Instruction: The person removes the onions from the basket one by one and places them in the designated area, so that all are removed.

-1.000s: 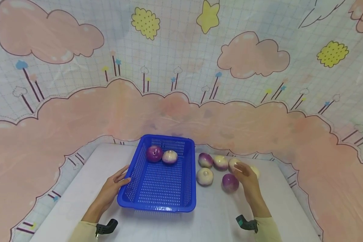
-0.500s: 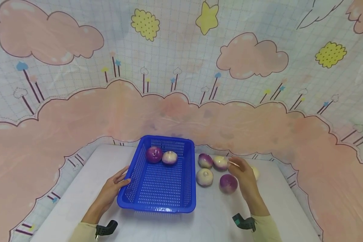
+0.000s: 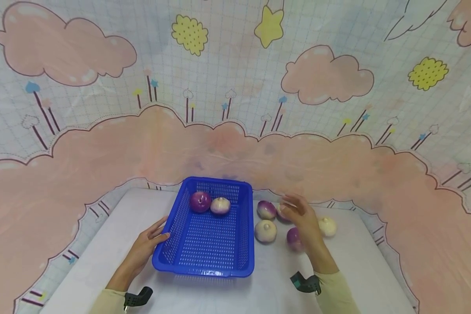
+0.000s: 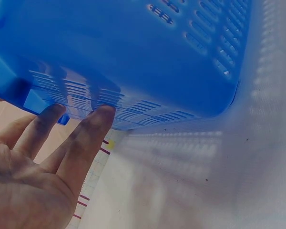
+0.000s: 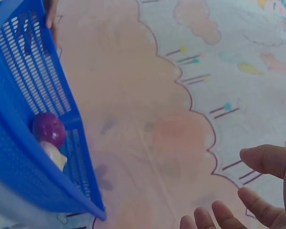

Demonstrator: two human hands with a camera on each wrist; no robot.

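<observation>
- A blue basket [image 3: 206, 242] with slotted walls stands on a white table [image 3: 272, 283], ahead of me and slightly left.
- My left hand [image 3: 141, 246] rests nearly straight fingers against its left wall, not wrapped round it; I judge this steadies the basket.
- Inside, toward the far end, lie a glossy purple onion [image 3: 200, 202] and, just beside it, a white onion [image 3: 220, 206].
- More sit loose right of the basket, probably there for easy reach: a two-toned onion [image 3: 266, 209], a cream onion [image 3: 265, 231], a half-hidden onion [image 3: 283, 213], a dark onion [image 3: 293, 240] and a pale onion [image 3: 327, 226].
- My right hand [image 3: 304, 222] hangs over this group, fingers parted.
- The head view hides what is beneath that hand; the right wrist view shows thumb and fingers apart, grasping nothing visible, but none of the loose onions.
- Only the left wrist view shows my left fingertips meeting the slotted outside.
</observation>
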